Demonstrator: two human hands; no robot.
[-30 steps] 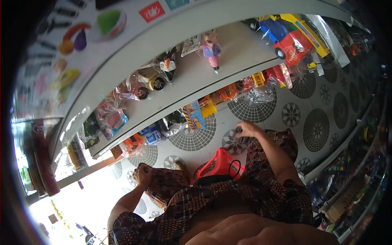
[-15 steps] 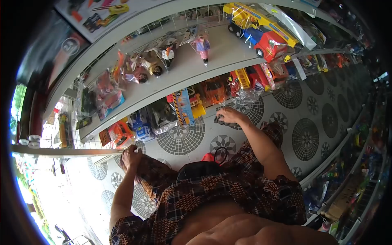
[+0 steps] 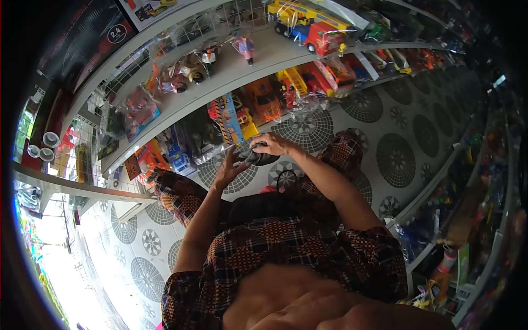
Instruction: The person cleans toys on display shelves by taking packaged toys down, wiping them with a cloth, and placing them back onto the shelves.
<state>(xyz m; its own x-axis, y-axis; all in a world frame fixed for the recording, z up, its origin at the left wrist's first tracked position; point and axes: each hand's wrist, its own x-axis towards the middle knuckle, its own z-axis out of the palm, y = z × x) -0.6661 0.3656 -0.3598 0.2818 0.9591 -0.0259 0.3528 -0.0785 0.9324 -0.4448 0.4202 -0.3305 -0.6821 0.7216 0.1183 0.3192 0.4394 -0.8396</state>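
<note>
In front of my lap, my right hand (image 3: pixel 270 145) is closed on a dark grey, crumpled item (image 3: pixel 259 159) that looks like a cloth. To its left, my left hand (image 3: pixel 230 169) has its fingers apart, with the fingertips at the item's edge; whether they touch it I cannot tell. Just beyond both hands, a blue and yellow toy box (image 3: pixel 226 118) with a black-striped edge stands on the lower shelf. Beside it lies an orange toy car (image 3: pixel 262 100) in clear wrap.
An upper shelf (image 3: pixel 220 82) carries bagged dolls and a large toy crane truck (image 3: pixel 313 30). On the left, a shelf end (image 3: pixel 82 187) juts out near my knee. Another toy-filled shelf (image 3: pixel 440 242) runs along my right. Patterned tiles (image 3: pixel 404 159) cover the floor.
My left hand has left the shelf end by my knee and come over beside my right hand. The right hand has moved left with the grey item, which now shows more. The view has shifted.
</note>
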